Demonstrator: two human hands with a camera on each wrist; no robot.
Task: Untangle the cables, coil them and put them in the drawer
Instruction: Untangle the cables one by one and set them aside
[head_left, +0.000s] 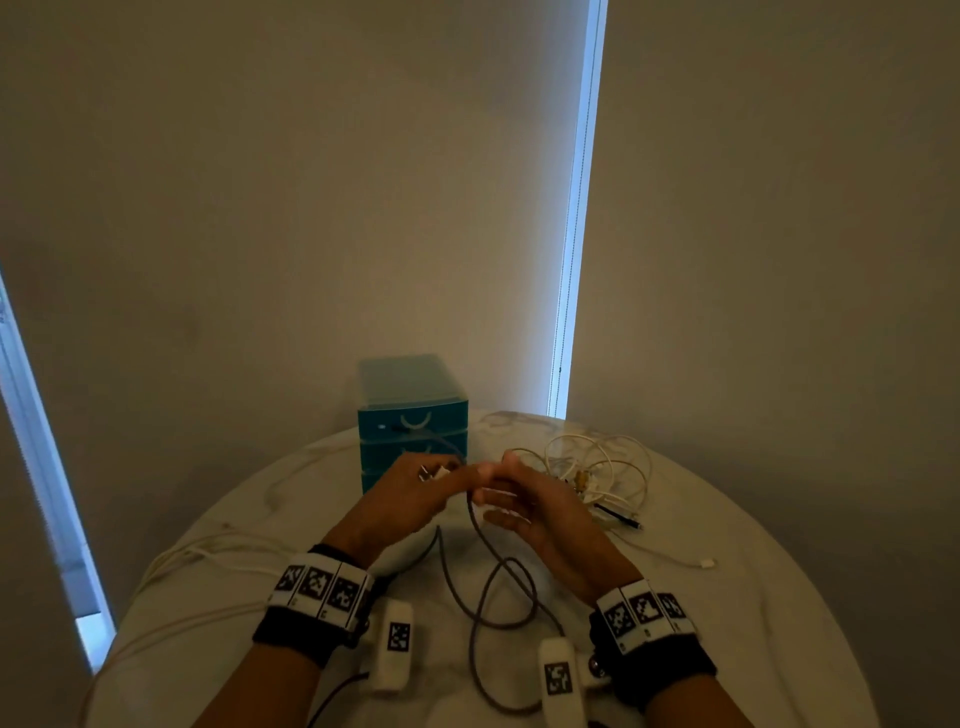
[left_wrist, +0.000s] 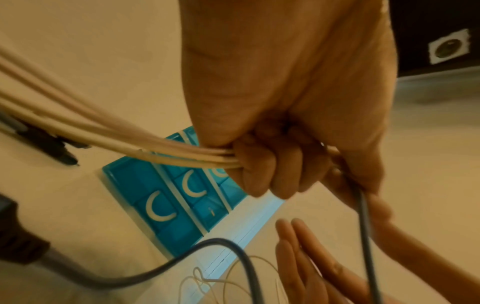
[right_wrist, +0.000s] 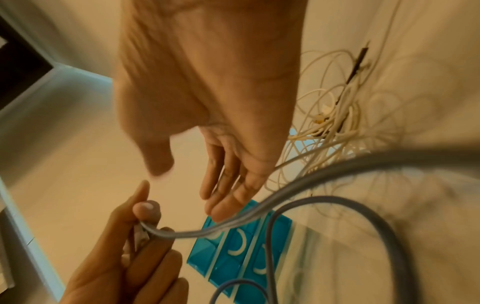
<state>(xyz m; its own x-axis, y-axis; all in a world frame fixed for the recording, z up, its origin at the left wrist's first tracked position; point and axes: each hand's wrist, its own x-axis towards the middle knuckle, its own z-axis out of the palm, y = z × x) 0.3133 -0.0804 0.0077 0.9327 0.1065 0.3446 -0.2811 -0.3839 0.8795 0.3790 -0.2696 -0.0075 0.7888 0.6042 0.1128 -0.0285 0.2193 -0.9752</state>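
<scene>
My left hand (head_left: 436, 478) is held above the table in front of the teal drawer unit (head_left: 413, 415). In the left wrist view its fingers (left_wrist: 272, 174) are curled round several white cable strands (left_wrist: 155, 148), and its thumb pinches the grey cable (left_wrist: 363, 222). That grey cable (head_left: 498, 577) hangs down and loops over the table between my wrists. My right hand (head_left: 511, 499) is close beside the left, its fingers (right_wrist: 226, 195) straight and relaxed just above the grey cable (right_wrist: 233, 222). I cannot tell whether they touch it. All three drawers (left_wrist: 161, 205) are shut.
A tangle of thin white cables (head_left: 597, 467) lies at the back right of the round marble table (head_left: 753, 597), with a black-tipped lead (head_left: 618, 517) and a white plug (head_left: 706, 563) in front of it. More white cable (head_left: 208, 551) trails off the left side.
</scene>
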